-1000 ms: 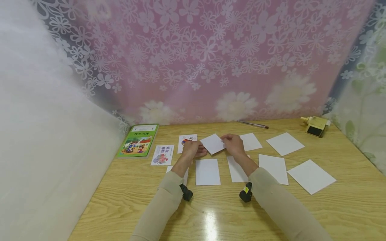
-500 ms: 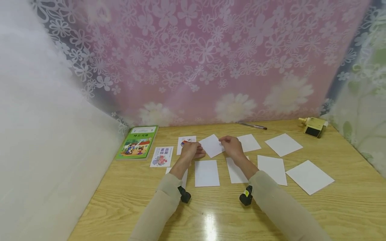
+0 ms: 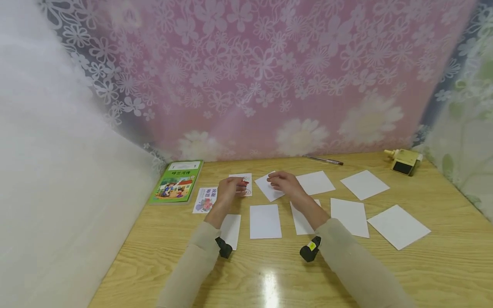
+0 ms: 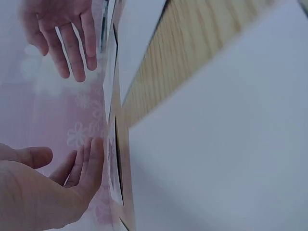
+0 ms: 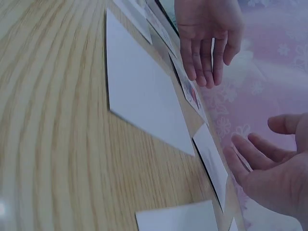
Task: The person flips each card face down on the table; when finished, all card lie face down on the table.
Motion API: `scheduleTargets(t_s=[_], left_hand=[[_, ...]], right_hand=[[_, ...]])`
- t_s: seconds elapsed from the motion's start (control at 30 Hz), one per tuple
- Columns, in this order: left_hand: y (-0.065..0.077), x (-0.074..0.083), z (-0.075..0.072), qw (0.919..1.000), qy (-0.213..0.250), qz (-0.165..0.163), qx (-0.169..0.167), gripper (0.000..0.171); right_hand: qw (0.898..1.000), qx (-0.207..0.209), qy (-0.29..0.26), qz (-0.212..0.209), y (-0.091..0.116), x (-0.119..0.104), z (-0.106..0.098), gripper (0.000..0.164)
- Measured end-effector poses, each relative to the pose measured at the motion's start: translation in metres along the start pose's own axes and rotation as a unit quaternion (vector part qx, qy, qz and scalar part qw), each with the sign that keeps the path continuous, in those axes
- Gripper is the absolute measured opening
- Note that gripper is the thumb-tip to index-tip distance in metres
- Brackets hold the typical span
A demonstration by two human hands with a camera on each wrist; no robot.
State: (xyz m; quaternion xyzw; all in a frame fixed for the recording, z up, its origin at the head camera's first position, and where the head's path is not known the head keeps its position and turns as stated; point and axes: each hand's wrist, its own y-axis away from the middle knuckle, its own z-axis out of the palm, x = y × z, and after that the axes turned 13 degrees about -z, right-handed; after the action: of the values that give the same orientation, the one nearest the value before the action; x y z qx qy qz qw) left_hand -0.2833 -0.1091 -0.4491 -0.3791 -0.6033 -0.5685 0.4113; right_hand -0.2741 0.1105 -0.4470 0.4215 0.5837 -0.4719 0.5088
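My left hand (image 3: 228, 190) hovers over a printed card (image 3: 248, 188) with a picture and characters, its fingers relaxed with nothing between them. Just right of it, my right hand (image 3: 286, 185) is above a tilted white card (image 3: 265, 187) and hides part of that card. Both hands look loose and apart from the cards in the wrist views: the left hand (image 4: 53, 192) with its palm turned up to view, the right hand (image 5: 274, 166) with fingers gently bent. A second printed card (image 3: 202, 201) with flowers lies partly behind my left wrist.
Several blank white cards, such as one in the front row (image 3: 265, 221) and one at the right (image 3: 398, 226), lie over the wooden table (image 3: 173, 261). A green book (image 3: 177, 182) is at the left, a pen (image 3: 323, 160) at the back, and a yellow box-shaped object (image 3: 404, 161) far right.
My right hand has left the right corner of the tilted white card and shifted left over it. My left hand has drawn away to the left, uncovering more of the front-left blank card.
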Motion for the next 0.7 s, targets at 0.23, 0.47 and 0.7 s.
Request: scheduleTargets(t_s=[0.23, 0.47, 0.7], left_hand=[[-0.009, -0.001, -0.028, 0.9981, 0.019, 0.009, 0.058, 0.039], [-0.014, 0.005, -0.046, 0.9978, 0.035, -0.018, 0.053, 0.044], [-0.013, 0.006, -0.045, 0.9988, 0.003, -0.046, 0.019, 0.048]], right_hand=[[0.994, -0.068, -0.090, -0.001, -0.005, 0.003, 0.015, 0.049], [0.976, -0.074, -0.200, 0.046, -0.009, 0.006, 0.033, 0.059], [0.972, -0.058, -0.218, 0.064, -0.014, 0.009, 0.048, 0.058]])
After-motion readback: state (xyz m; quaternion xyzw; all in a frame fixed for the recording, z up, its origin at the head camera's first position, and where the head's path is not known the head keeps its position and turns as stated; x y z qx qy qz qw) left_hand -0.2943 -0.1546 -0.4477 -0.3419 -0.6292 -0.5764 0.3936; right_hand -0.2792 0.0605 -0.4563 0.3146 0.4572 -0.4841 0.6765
